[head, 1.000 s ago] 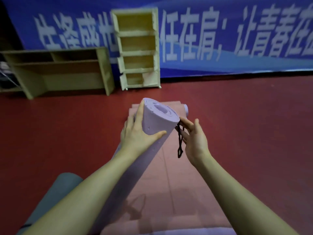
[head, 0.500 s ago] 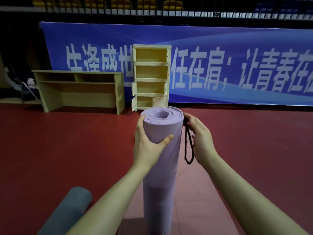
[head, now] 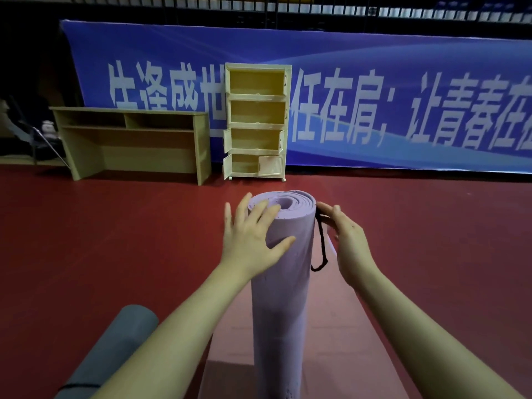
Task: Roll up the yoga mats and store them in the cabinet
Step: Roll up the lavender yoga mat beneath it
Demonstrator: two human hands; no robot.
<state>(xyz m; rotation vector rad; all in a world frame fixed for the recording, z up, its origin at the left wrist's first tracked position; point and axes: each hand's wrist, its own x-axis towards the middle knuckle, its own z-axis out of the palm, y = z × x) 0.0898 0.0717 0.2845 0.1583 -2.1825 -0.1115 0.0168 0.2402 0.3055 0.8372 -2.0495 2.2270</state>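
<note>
Behind your arms the blue banner [head: 374, 90] spans the back wall, with the low wooden desk [head: 135, 139] and the tall cream cabinet [head: 256, 122] before it; the cabinet's four open compartments look empty. A pink mat [head: 345, 326] lies flat on the red floor [head: 86, 240], and a rolled grey mat [head: 109, 349], cut off by the frame's edge, lies at your left. The rolled purple yoga mat [head: 277, 298] stands upright on the pink one. Your left hand [head: 250, 240], half a second ago wrapped round the roll's top, now has its fingers spread, palm against it. Your right hand [head: 348, 240] pinches the black cord [head: 322, 249] beside the roll; its fingertips are hidden.
</note>
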